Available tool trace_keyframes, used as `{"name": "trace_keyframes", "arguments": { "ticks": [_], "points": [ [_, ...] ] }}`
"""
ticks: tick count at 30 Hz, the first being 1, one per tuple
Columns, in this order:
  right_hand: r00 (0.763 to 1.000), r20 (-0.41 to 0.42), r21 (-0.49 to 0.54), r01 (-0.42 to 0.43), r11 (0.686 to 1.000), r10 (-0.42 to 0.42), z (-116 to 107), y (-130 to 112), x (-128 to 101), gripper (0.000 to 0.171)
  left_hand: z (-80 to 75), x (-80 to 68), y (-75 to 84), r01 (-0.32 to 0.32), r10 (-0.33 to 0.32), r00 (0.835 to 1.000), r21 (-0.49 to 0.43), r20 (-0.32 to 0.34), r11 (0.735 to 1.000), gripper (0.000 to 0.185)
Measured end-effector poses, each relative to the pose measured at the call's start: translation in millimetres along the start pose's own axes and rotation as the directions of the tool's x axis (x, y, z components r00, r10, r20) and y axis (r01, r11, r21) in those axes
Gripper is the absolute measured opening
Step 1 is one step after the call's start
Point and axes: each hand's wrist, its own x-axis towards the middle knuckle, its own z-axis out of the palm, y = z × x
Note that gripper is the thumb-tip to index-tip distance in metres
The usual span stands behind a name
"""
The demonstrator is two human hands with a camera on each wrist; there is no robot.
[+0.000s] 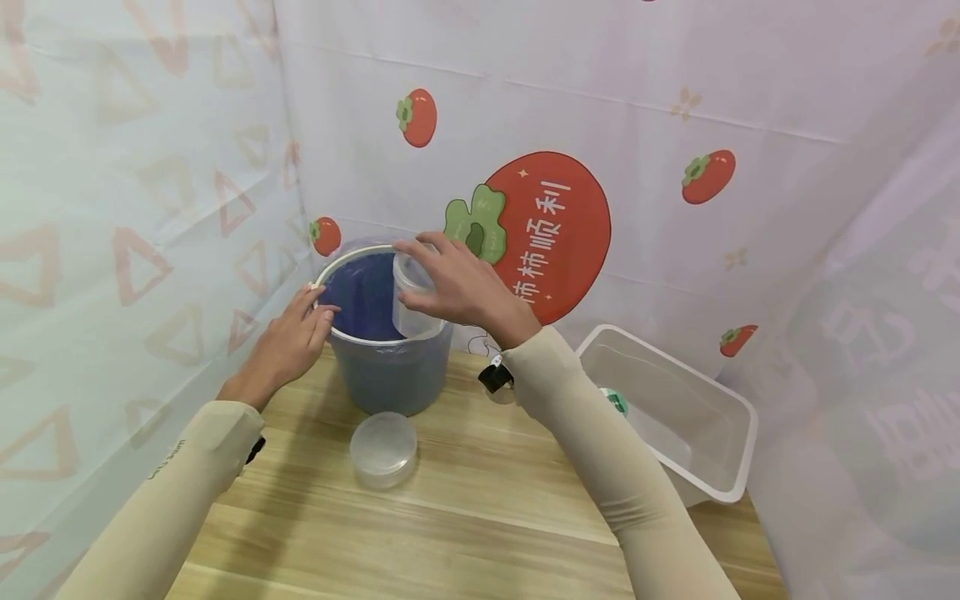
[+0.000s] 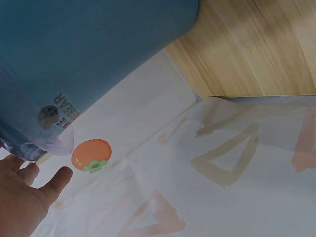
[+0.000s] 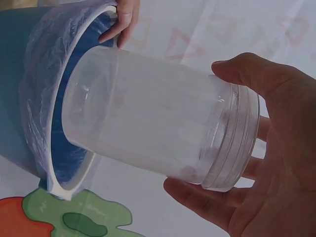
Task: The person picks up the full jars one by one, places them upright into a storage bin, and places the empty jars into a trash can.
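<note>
R hand (image 1: 467, 283) is gripping jar (image 3: 148, 116) at mouth of bin (image 1: 393, 375), L hand (image 1: 288, 343) resting unclenched on rim (image 1: 375, 342), grip slip poss. dropping jar inside.

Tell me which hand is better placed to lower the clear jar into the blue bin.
The right hand, I'd judge: it grips the clear jar at the mouth of the blue bin. The left hand is at the bin's rim, without the jar.

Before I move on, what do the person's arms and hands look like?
Left sleeve and right sleeve are beige; small dark lettering marks the left. A black piece shows at the left wrist, another at the right. Left hand and right hand are ungloved.
</note>
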Motion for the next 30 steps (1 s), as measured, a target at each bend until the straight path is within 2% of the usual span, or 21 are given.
{"name": "trace_keyframes", "arguments": {
  "ticks": [10, 19, 24, 30],
  "points": [
    [0.999, -0.006, 0.005, -0.038, 0.999, 0.038, 13.7, 4.2, 23.2, 0.069, 3.0, 1.8, -1.8, 0.003, -0.003, 1.000, 0.009, -0.010, 1.000, 0.066],
    [0.997, 0.022, -0.009, -0.069, 0.998, 0.069, 47.6, 11.1, 40.0, 0.070, 5.3, 2.9, -0.9, 0.002, -0.002, 1.000, 0.011, -0.021, 1.000, 0.065],
    [0.992, 0.067, -0.064, -0.099, 0.993, 0.103, 70.6, 13.5, 48.0, 0.072, 5.8, 3.2, -3.3, 0.001, 0.000, 0.999, 0.012, -0.033, 1.000, 0.065],
    [0.980, 0.145, -0.049, -0.132, 0.990, 0.137, 91.8, 13.9, 51.8, 0.075, 5.9, 1.8, -2.9, 0.010, -0.010, 1.000, 0.005, -0.025, 1.000, 0.065]
  ]
}}
